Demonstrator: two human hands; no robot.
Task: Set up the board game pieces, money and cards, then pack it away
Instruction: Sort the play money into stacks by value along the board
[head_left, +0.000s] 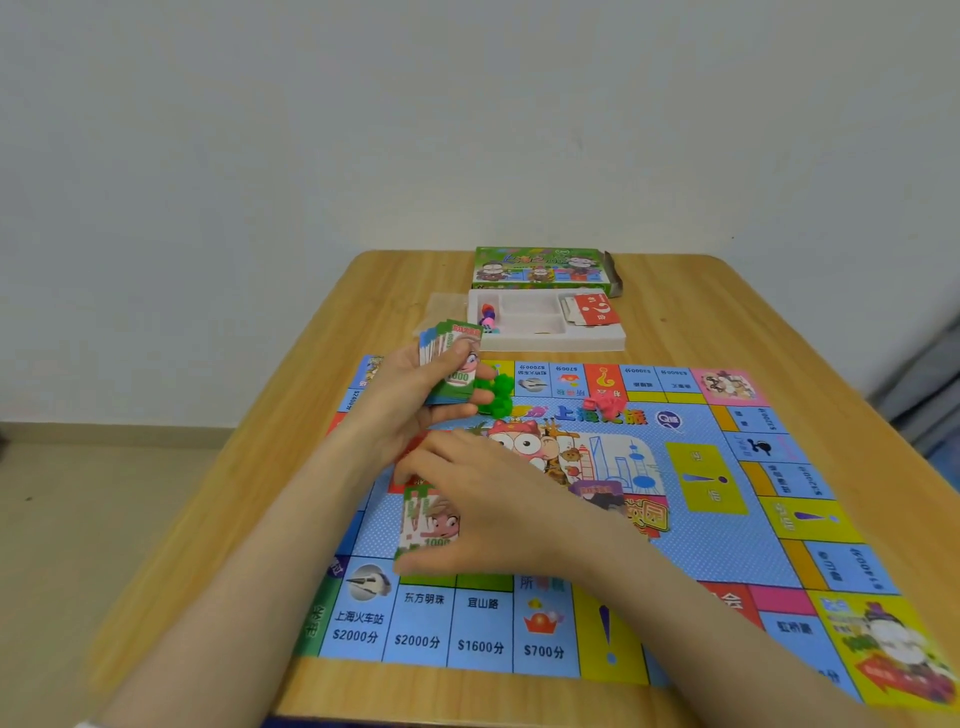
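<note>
Two bare hands are at work over a colourful game board (727, 545) lying flat on a wooden table (675, 291). They are apart, and each is busy with paper money.

The likely risks are these. The fanned stack of play money (451, 358) sits loosely in the left hand (415, 395), so a slack thumb could let notes slide out and scatter. That hand is raised just beside a small heap of green houses (496, 395), and a careless dip could knock them across the squares. The single green note (428, 522) under the right hand (488, 499) is thin and could skid or crease if dragged.

The left forearm comes in from the lower left. Its fingers curl around the stack and its thumb lies across the top note, above the board's far left corner. The right forearm crosses from the lower right. This hand lies low over the note on the board's left side, fingers above it and thumb below. Whether it pinches the note or only presses it cannot be told.

Red pieces (600, 402) lie near the far edge. Beyond the board are a white tray (550, 338) and the game box (540, 267).
</note>
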